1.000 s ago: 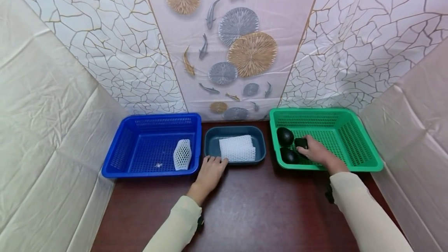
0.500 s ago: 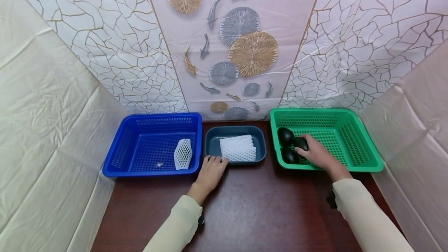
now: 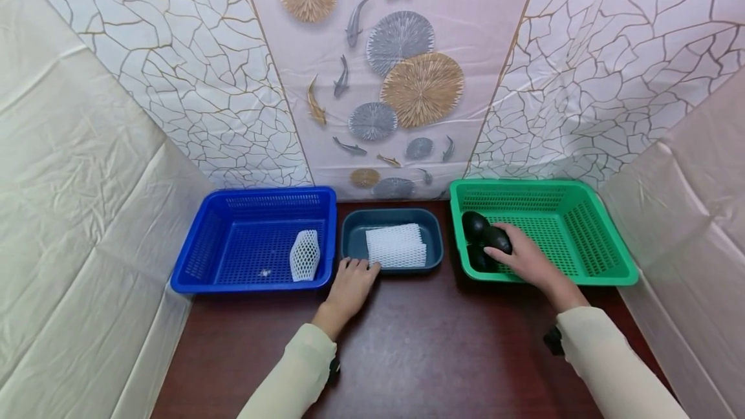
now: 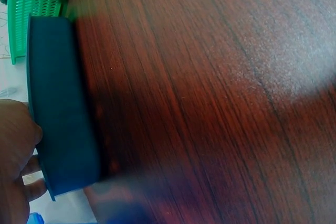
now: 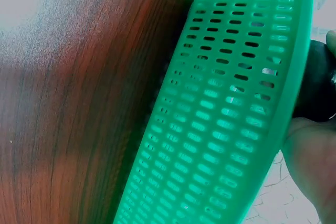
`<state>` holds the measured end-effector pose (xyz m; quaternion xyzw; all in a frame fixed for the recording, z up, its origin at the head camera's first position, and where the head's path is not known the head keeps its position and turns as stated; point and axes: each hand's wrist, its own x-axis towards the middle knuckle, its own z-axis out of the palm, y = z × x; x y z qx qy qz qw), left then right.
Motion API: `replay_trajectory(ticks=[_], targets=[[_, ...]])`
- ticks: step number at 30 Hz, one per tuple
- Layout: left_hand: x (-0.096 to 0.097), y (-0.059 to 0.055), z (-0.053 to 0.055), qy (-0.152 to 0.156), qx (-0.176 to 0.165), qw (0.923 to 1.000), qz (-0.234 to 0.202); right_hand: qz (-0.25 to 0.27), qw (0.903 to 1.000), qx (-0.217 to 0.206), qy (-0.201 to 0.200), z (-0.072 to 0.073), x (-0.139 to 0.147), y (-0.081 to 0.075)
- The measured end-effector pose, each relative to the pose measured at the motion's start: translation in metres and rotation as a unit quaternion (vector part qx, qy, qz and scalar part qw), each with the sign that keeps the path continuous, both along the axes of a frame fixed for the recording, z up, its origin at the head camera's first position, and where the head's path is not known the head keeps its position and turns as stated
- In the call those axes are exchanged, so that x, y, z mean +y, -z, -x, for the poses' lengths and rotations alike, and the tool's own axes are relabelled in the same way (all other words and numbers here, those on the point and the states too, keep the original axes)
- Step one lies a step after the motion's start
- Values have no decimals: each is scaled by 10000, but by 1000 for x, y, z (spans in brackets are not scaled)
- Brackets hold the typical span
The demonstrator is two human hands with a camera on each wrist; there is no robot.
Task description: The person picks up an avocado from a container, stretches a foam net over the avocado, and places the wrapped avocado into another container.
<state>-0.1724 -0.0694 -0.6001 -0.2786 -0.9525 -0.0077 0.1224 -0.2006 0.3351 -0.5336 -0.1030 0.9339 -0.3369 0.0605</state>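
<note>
In the head view, my right hand (image 3: 524, 256) grips a dark, glossy avocado (image 3: 499, 239) inside the green basket (image 3: 627, 270). Two more dark avocados lie against it: one behind (image 3: 474, 224), one in front (image 3: 478, 260). The right wrist view shows the held avocado (image 5: 316, 82) past the basket's rim, partly cut off by the frame. My left hand (image 3: 349, 290) rests its fingers on the near left rim of the small dark tray (image 3: 433, 264). White foam net sleeves (image 3: 396, 246) lie flat in that tray.
At the left stands a blue basket (image 3: 192, 264) with an object in a white foam net (image 3: 305, 256), on its right side. All containers stand in a row on the brown wooden table (image 3: 407, 354). A patterned cloth wall (image 3: 372, 167) rises right behind them.
My right hand has shifted slightly and turned the gripped avocado, so more of it shows, lifted a little above the others. The left hand stays put at the tray.
</note>
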Motion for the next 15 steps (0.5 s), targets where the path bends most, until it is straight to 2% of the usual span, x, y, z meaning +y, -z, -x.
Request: replay_trajectory(ticks=[7,15], targets=[[0,1,-1,1,-31,10000,56,95,9999,-92,24,-10,-7,0],[1,0,0,-35,-130,9999,72,197,9998,52,-44,-20,-19,-1]])
